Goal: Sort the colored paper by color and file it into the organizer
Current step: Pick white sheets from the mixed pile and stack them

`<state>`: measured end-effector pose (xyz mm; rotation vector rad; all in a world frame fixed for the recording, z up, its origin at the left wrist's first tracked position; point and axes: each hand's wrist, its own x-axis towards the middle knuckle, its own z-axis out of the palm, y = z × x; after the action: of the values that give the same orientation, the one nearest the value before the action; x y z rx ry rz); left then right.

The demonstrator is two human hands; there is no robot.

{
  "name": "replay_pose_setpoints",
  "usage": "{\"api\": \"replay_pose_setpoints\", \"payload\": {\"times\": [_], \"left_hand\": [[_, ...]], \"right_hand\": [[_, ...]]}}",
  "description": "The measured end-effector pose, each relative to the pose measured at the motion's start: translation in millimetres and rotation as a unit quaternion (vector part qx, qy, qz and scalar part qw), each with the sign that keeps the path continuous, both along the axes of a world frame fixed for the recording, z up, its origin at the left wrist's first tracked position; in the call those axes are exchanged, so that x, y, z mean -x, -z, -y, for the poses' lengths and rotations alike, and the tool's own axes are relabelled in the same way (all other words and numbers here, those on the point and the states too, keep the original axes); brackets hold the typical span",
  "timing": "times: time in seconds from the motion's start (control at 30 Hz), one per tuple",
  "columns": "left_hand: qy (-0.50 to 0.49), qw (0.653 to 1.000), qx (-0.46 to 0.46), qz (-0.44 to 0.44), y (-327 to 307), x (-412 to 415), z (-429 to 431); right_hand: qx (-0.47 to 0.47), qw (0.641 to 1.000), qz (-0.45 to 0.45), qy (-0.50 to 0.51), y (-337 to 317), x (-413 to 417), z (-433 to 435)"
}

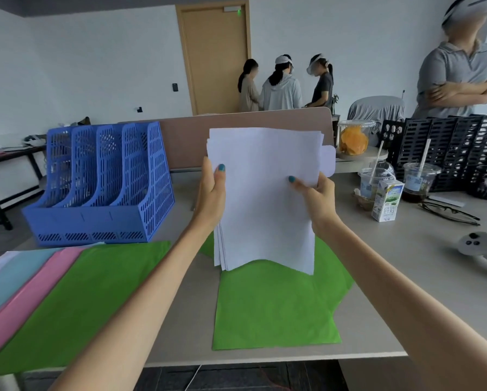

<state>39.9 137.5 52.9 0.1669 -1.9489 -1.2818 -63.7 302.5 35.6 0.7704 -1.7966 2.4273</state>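
Head view: at upper left stands the blue perforated plastic organizer (101, 187) with its four slots, on the pale grey table (391, 277). At lower left lie fanned sheets of light blue, pink and green paper (30, 292). At centre my left hand (212, 193) grips the left edge of an upright stack of white paper sheets (264, 198), thumb across the front. My right hand (318, 198) pinches its right edge. Loose green paper sheets (273, 306) lie flat below.

We see the white stack (264, 198) hiding the far part of the green sheet (276, 306) beneath; the left edge crops the pink sheet (33, 292); the carton (387, 200) print is illegible.
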Motion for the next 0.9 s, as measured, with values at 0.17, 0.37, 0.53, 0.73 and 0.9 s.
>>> {"api": "replay_pose_setpoints", "payload": {"times": [0.17,0.37,0.53,0.73,0.9], "left_hand": [[-0.025,0.997,-0.069,-0.026,28.0,-2.7,15.0],[0.001,0.987,-0.150,0.059,71.1,-11.1,8.1],[0.014,0.979,-0.186,0.088,78.9,1.5,14.1],[0.031,0.988,-0.132,0.077,82.3,4.6,14.4],[0.029,0.992,-0.093,0.079,61.9,-14.3,24.0]], "right_hand": [[-0.002,1.000,0.009,0.011,17.3,2.8,-0.8],[-0.042,0.997,0.062,0.033,47.3,7.6,3.0],[-0.037,0.995,0.077,0.046,52.2,8.4,10.2],[-0.048,0.997,0.060,0.017,54.9,10.3,11.8],[-0.065,0.996,0.042,-0.037,43.5,8.3,14.4]]}}
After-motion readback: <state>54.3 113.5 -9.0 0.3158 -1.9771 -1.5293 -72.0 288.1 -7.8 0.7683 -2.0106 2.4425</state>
